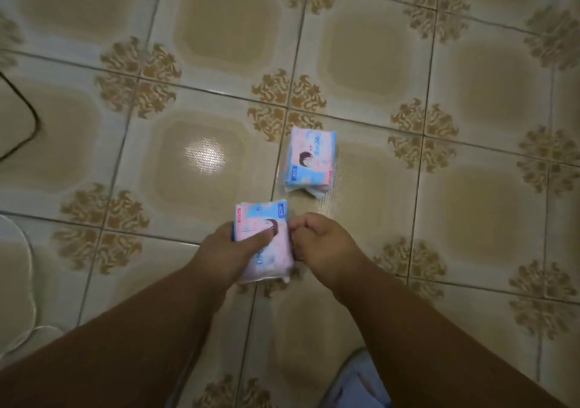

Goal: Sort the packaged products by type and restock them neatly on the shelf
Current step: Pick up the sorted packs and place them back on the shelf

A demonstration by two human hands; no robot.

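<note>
Both forearms reach down from the bottom edge toward a pink and blue packet (263, 241) held low over the tiled floor (219, 31). On its left side the left hand (232, 247) wraps it, thumb lying across the printed face and fingers curled beneath, so that grip is closed on the packet. At its right edge the right hand (317, 244) has its fingers curled in and seems to pinch or steady that edge, though the contact itself is hidden behind the knuckles. A second packet (310, 159) of the same print, possibly a small stack, lies on the floor a little beyond and to the right, apart from the held one. A dark cable (29, 109) loops at the left edge, a pale cord (29, 282) curves below it, and a bit of light blue cloth (357, 382) shows at the bottom. No shelf is in view. Judging by this, the step in hand is gathering like packets together, with restocking not begun. The next move likely calls for laying the held packet squarely with its match, edges aligned, then lifting both.
</note>
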